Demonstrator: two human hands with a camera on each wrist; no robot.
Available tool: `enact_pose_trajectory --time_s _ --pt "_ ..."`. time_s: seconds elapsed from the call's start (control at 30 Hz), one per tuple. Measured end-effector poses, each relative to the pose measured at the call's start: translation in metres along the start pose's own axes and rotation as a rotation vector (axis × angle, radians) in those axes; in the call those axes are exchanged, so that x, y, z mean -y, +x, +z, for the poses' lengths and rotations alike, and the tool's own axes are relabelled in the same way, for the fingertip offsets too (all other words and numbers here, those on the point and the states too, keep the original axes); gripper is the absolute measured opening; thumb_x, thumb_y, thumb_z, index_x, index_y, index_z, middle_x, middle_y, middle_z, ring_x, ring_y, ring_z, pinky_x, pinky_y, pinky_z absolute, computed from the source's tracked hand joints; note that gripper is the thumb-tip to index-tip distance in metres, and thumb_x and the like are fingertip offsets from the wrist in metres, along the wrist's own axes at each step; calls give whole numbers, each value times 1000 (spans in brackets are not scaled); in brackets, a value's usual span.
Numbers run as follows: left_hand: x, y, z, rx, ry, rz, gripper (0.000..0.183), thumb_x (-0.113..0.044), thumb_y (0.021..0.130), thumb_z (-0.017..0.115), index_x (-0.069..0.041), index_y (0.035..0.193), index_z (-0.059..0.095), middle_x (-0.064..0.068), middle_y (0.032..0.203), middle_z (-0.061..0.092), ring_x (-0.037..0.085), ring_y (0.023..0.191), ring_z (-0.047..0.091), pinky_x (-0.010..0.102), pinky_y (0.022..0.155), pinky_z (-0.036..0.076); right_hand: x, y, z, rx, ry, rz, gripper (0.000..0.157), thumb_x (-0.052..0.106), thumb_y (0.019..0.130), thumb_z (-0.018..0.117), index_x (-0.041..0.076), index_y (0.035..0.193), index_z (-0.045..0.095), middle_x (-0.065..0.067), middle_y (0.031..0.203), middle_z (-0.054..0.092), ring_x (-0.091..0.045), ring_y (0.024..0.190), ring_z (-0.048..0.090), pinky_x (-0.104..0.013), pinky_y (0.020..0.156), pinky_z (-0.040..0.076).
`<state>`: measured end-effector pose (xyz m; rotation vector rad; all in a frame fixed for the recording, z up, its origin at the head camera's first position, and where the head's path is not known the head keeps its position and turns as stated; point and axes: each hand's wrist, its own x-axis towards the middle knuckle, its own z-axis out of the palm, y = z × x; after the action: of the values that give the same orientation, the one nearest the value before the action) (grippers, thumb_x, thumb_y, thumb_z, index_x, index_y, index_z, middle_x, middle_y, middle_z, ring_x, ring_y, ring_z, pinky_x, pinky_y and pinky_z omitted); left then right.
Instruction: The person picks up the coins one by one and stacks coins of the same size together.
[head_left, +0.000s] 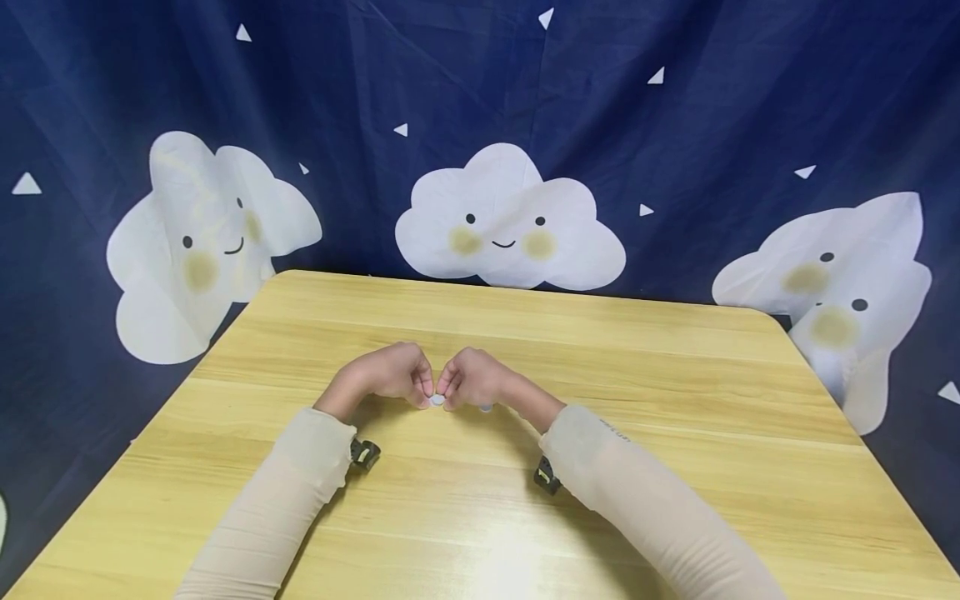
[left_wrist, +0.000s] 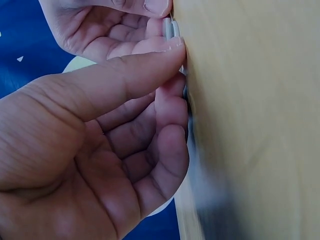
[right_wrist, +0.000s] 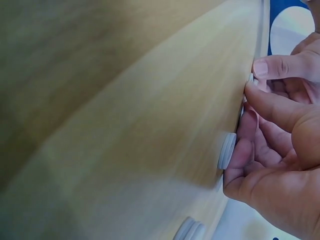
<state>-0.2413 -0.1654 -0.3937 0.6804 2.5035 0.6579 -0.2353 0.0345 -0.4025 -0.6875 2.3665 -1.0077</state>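
Note:
Low over the middle of the table, my left hand (head_left: 393, 372) and right hand (head_left: 477, 379) meet fingertip to fingertip. Between them is a small white round piece (head_left: 437, 400), pinched by thumb and fingers from either side. Edge-on in the left wrist view, the piece (left_wrist: 171, 29) looks like two thin layers lying together. Fingers hide most of it in the right wrist view, where only a sliver of the piece (right_wrist: 251, 78) shows. A second white round piece (right_wrist: 227, 151), also layered, lies on the table beside my right hand's curled fingers.
Another layered white piece (right_wrist: 190, 230) lies further along the wooden table (head_left: 637, 517), nearer the right wrist camera. A dark blue curtain (head_left: 352, 75) with printed clouds hangs behind the table's far edge. Black straps with mounts (head_left: 365, 455) sit at both wrists.

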Motion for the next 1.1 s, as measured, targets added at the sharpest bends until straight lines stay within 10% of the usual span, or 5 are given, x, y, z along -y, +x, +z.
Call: enact_pose_trajectory --time_s 1.1 --pt "-3 -2 -1 9 -8 -10 11 -7 83 84 -11 82 74 -1 74 66 13 71 54 28 69 48 -1 0 2 -19 32 -26 15 -1 80 84 0 92 75 -1 80 73 -11 77 67 -23 74 55"
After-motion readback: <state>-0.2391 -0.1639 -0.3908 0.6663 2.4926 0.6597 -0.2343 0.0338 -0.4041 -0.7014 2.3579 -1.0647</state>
